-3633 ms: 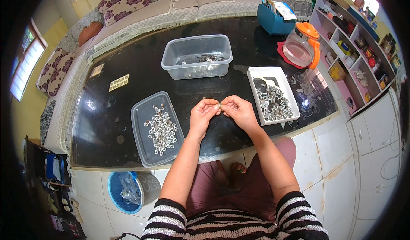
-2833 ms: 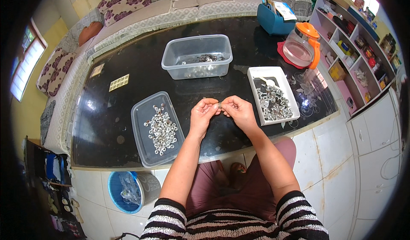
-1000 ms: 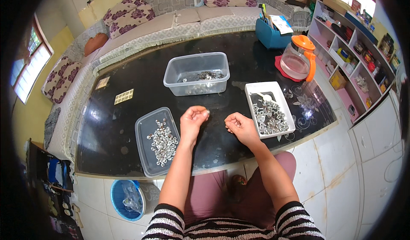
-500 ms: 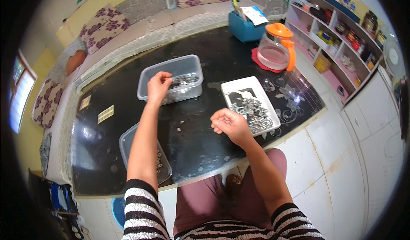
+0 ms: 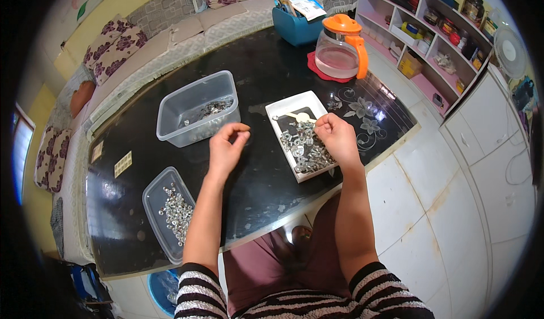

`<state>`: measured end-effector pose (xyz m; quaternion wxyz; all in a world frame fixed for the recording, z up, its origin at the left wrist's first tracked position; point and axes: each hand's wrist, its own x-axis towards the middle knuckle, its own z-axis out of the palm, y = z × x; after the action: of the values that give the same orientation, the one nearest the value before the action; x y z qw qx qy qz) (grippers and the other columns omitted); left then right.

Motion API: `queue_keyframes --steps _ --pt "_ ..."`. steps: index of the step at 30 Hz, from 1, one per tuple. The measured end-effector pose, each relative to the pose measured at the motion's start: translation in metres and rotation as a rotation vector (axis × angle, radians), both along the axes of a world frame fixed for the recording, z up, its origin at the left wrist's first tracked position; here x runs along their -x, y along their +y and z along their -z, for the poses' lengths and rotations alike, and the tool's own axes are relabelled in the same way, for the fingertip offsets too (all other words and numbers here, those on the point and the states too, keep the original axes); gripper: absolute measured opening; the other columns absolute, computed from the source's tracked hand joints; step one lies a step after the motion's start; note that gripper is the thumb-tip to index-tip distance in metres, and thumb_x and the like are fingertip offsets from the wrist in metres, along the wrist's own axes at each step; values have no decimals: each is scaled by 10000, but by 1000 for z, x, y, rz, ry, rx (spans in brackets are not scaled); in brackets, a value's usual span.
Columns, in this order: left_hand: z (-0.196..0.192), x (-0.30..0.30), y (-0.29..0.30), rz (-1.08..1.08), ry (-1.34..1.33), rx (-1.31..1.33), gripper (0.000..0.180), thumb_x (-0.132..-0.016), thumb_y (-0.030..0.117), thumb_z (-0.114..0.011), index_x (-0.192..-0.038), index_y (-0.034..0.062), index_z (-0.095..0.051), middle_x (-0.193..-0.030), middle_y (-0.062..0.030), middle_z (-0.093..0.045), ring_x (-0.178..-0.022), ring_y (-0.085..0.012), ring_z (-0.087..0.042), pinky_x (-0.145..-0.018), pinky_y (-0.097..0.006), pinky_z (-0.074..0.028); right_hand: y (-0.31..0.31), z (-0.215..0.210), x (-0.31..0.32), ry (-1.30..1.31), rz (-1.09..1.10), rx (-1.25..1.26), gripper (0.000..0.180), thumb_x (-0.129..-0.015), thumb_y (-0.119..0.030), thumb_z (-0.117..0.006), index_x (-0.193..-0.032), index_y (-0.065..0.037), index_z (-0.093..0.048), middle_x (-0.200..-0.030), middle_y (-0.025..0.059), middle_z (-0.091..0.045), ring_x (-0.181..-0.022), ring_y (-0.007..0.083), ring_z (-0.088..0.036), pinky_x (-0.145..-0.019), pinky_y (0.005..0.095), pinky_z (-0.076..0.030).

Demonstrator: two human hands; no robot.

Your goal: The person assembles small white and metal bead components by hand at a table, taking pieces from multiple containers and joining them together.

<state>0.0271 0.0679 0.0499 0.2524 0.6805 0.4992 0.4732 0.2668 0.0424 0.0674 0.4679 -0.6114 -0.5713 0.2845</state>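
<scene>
My left hand [image 5: 226, 151] hovers over the black table just right of a clear plastic tub [image 5: 198, 129]. Its thumb and index fingertips nearly meet; anything between them is too small to make out. My right hand [image 5: 338, 140] is over the right side of a white tray [image 5: 273, 127], fingers pinched beside a cream plastic spoon [image 5: 303, 117]. What that pinch holds is hidden. Small silvery metal fittings [image 5: 309, 149] fill much of the tray. More small metal pieces [image 5: 215, 109] lie in the tub. A clear shallow lid [image 5: 154, 205] holds many small metal nuts [image 5: 177, 212] beside my left forearm.
On the table's far right, a glass jug [image 5: 338, 52] with an orange lid stands on a red mat, next to a blue holder [image 5: 296, 27]. A sheet with small squares [image 5: 123, 164] lies at the left. A blue bucket [image 5: 163, 290] is below the near edge.
My left hand has left the tub and come toward the right. My right hand has gone from the tray's near left side to over its right side. The view has shifted rightward.
</scene>
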Motion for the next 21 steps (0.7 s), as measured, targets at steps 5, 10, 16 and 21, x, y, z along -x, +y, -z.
queue_keyframes --steps 5,10,16,21 --pt "21 -22 -12 94 -140 155 81 -726 9 -567 -807 13 -571 -717 34 -539 -645 -24 -470 -615 -164 -395 4 15 0 -222 -29 -9 79 -669 -27 -508 -734 -20 -552 -694 141 -566 -665 296 -546 -610 341 -434" --pt "26 -36 -18 111 -166 197 96 -719 10 -576 -815 -1 -579 -678 26 -542 -614 -24 -463 -591 -164 -399 11 31 9 -345 -143 -76 104 -655 -27 -503 -737 -32 -567 -767 151 -558 -724 305 -541 -659 371 -428" --pt "29 -39 -16 119 -161 222 91 -717 10 -576 -807 -1 -578 -677 26 -542 -612 -22 -457 -585 -161 -396 19 43 16 -548 -128 -32 89 -662 -36 -487 -701 -41 -567 -782 150 -541 -746 306 -535 -675 379 -419" --pt "21 -44 -11 111 -129 210 83 -716 16 -577 -797 2 -578 -679 24 -544 -607 -24 -455 -585 -165 -397 19 44 19 -638 -122 -4 63 -663 -41 -488 -654 -48 -551 -754 145 -522 -730 297 -530 -660 373 -412"
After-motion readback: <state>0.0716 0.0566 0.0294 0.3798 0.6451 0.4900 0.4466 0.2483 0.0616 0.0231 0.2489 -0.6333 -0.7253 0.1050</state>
